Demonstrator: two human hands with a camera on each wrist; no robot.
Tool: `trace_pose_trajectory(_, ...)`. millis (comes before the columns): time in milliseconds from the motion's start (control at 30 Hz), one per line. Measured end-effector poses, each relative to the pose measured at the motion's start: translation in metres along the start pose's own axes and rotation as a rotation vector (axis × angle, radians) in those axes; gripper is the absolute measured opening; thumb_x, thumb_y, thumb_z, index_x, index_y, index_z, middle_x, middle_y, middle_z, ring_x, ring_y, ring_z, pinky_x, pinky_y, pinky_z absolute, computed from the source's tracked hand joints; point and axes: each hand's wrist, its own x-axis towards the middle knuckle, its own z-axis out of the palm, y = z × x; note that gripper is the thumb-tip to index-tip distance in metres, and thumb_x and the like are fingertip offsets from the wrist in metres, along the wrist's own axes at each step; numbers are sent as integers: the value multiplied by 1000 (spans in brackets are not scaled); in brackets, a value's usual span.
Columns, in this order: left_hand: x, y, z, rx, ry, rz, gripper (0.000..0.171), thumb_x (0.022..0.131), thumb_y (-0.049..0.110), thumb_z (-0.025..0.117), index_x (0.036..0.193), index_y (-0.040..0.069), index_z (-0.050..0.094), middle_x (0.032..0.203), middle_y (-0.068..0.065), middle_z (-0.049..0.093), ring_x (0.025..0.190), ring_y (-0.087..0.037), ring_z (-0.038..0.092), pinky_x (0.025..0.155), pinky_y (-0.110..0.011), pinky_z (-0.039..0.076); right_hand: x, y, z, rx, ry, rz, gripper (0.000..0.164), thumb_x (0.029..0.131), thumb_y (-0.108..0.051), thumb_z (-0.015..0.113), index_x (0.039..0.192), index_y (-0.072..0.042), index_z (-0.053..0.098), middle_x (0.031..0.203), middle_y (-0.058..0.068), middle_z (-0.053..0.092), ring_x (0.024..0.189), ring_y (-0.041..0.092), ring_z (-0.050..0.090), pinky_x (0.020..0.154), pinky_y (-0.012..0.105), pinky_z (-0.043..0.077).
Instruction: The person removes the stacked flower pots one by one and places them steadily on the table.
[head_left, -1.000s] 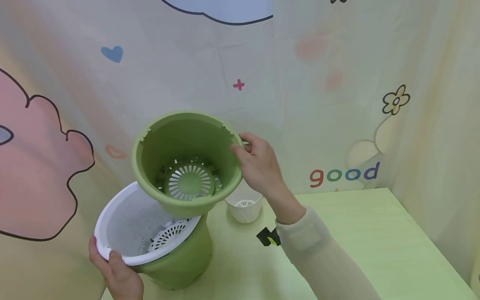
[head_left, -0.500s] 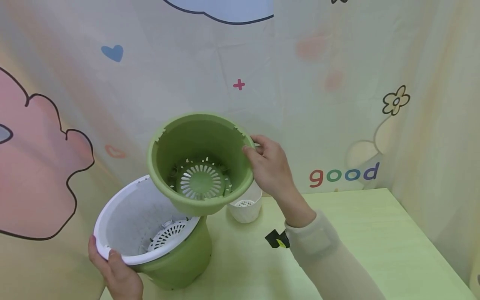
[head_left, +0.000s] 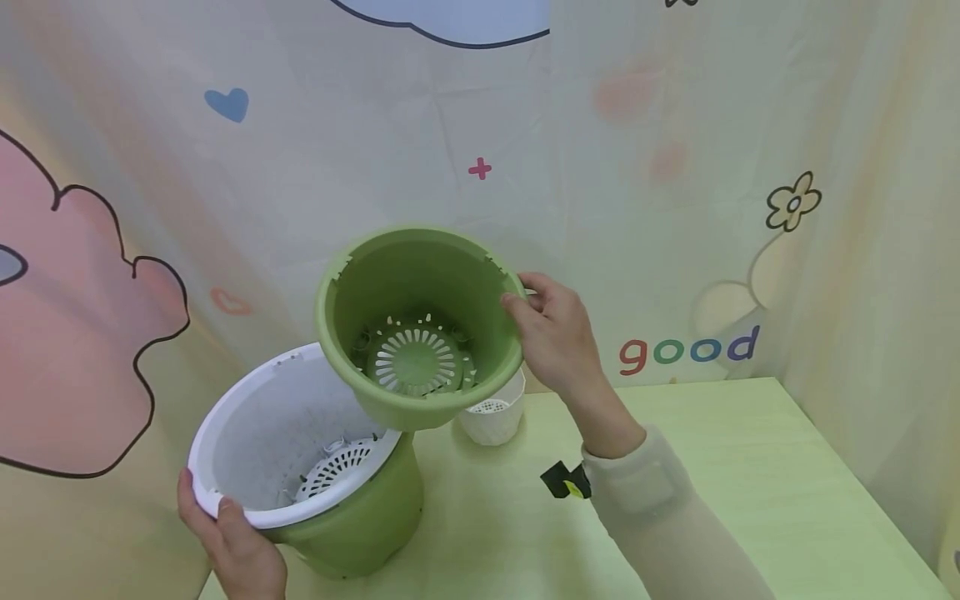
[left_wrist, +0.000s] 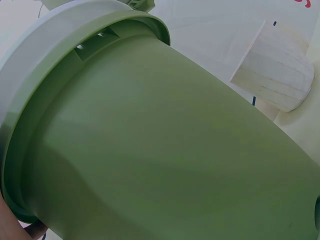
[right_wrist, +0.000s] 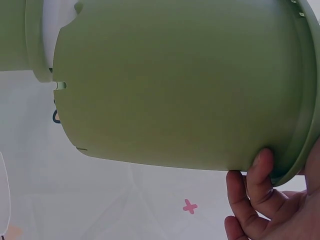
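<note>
My right hand (head_left: 558, 337) grips the rim of a green plastic flower pot (head_left: 420, 408) with slotted drainage holes in its bottom. Thumb inside and fingers outside, it holds the pot up with the mouth tilted toward me. Below and to the left, my left hand (head_left: 243, 550) pinches the near rim of a larger stack: a white pot (head_left: 258, 433) nested in a green one (head_left: 375, 517), tilted. The lifted pot overlaps the stack's right rim in the head view. In the right wrist view, fingers (right_wrist: 260, 185) curl under the green pot's lip.
A small white pot (head_left: 491, 427) with a perforated bottom stands on the light green table (head_left: 705, 483) behind the lifted pot. A printed curtain (head_left: 600, 233) hangs behind the table. A black tag (head_left: 566, 481) shows at the right cuff.
My right hand has moved rightward with the green pot, uncovering more of the white pot's inside. My left hand and the stack it holds have stayed nearly still.
</note>
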Motion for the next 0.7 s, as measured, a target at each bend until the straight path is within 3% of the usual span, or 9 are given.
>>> trace_pose_trajectory(700, 1, 2, 0, -22, -14, -11, 57, 106, 20, 32, 161, 31, 31, 165, -7, 38, 138, -15, 42, 106, -4, 32, -6, 13, -16, -19, 31, 33, 33, 104, -18, 55, 133, -4, 64, 102, 22, 78, 75, 26, 78, 61, 27, 60)
